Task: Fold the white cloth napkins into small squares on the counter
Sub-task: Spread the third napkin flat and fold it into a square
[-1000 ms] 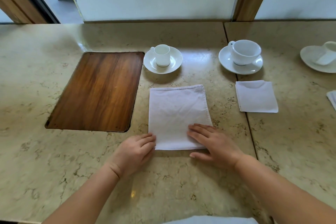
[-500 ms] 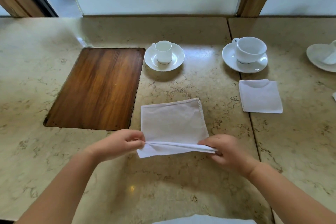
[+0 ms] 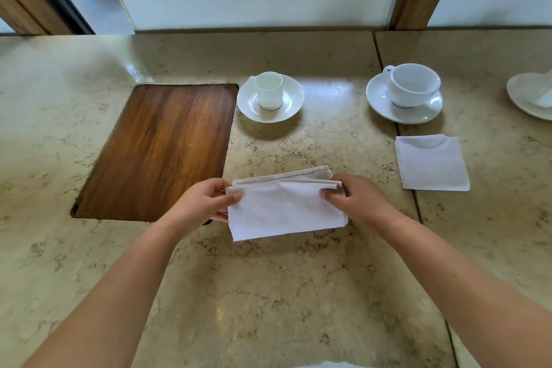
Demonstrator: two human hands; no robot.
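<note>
A white cloth napkin [image 3: 283, 206] lies on the marble counter [image 3: 268, 293] in front of me, its near half doubled over onto the far half so the edges almost meet. My left hand [image 3: 206, 200] pinches the folded layer at its left corner. My right hand [image 3: 358, 200] pinches the right corner. A second white napkin [image 3: 431, 163], folded into a small square, lies flat to the right.
A wooden board [image 3: 161, 146] is set into the counter at the left. Behind the napkin stands a small cup on a saucer [image 3: 270, 98], a larger cup on a saucer [image 3: 406, 94] to its right, and another saucer [image 3: 531, 97] at the right edge.
Both hands went from pressing the napkin's near edge flat to lifting it and carrying it away from me, over the far half. The napkin now shows half its earlier depth.
</note>
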